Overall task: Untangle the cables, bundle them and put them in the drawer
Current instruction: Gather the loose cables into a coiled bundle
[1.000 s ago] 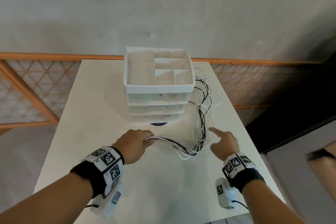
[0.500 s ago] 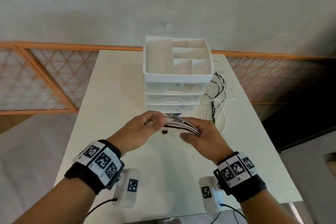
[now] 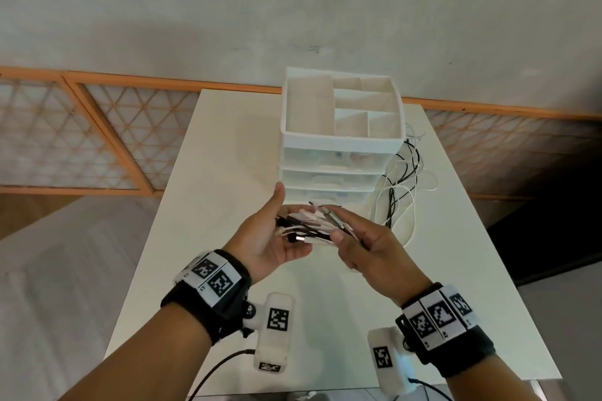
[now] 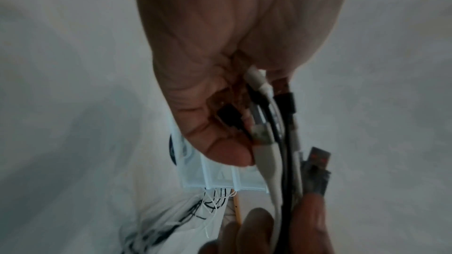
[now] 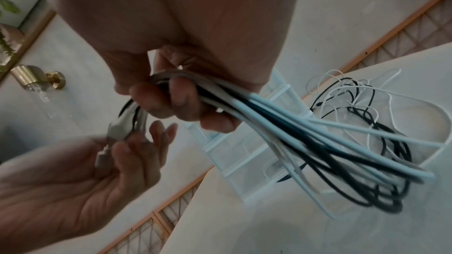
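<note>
Several black and white cables (image 3: 309, 228) are gathered into one bundle above the white table (image 3: 228, 172). My right hand (image 3: 368, 247) grips that bundle just behind the plugs, its fingers (image 5: 181, 101) curled round it. My left hand (image 3: 270, 238) lies palm up with loose fingers, and the plug ends (image 4: 269, 123) rest on it. The rest of the cables (image 3: 399, 195) trail off in loose tangled loops (image 5: 367, 123) on the table, right of the white drawer unit (image 3: 329, 172). All its drawers look closed.
The drawer unit carries an open divided tray (image 3: 342, 107) on top and stands mid-table near the far edge. A dark round disc (image 4: 172, 150) lies at its base. Lattice panels (image 3: 97, 140) run behind the table. The table's right edge (image 3: 472, 221) is close to the loops.
One second ago my left hand gripped the cable ends low over the table while the right reached in. Both then held the bundle; now the left has opened palm up and the right holds it.
</note>
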`<state>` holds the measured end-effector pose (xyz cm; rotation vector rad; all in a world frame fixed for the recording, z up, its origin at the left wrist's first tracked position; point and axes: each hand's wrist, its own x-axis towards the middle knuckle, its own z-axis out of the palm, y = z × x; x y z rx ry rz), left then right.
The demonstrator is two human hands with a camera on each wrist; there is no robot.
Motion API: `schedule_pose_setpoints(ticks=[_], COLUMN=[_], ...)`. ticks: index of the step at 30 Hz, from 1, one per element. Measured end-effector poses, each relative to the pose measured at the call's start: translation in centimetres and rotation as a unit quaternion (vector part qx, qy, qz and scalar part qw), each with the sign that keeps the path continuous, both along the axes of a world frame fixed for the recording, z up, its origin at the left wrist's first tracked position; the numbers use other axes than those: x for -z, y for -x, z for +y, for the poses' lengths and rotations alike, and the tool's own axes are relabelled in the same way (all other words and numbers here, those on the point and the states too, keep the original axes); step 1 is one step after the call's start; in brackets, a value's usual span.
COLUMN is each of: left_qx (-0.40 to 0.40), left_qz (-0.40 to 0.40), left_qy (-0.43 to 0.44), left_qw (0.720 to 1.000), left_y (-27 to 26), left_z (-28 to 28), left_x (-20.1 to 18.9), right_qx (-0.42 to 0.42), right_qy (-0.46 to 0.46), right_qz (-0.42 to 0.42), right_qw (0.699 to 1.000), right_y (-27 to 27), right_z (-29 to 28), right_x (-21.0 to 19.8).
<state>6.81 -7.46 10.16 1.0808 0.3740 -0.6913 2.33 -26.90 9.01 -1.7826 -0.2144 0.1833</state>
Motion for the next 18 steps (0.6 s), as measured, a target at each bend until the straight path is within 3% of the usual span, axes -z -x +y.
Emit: schedule_pose_setpoints(ticks=[3,6,10,15,18], left_qx=[0.044,0.083,0.125,0.195,0.146], left_qz=[-0.084,-0.135,-0.173,-0.148,-0.140], left_qy=[-0.122,-0.170,-0.171,-0.101,-0.105], left_qw=[0.988,0.973,0.962,0.964,0.974], left_y=[-0.2,-0.1,0.2,0.6,0.9], left_z=[-0.3,-0.5,-0.7,-0.5,-0.7], left_x=[-1.2,-2.2,-2.6,-2.7,-2.0], right_qx=[-0.014,-0.018,-0.048,-0.041,-0.045], right_qy=[0.050,0.056,0.046,0.090,0.170], right_qz=[-0.004,-0.016,-0.017,-0.025,-0.049], right_qw=[0.999,0.998,0.998,0.995,0.983], right_y=[0.0,-0.1,-0.1,-0.2,-0.2], right_z=[-0.1,0.6,1.9,2.2,2.8], right_x=[0.2,-0.5,-1.1,-0.8,-1.2])
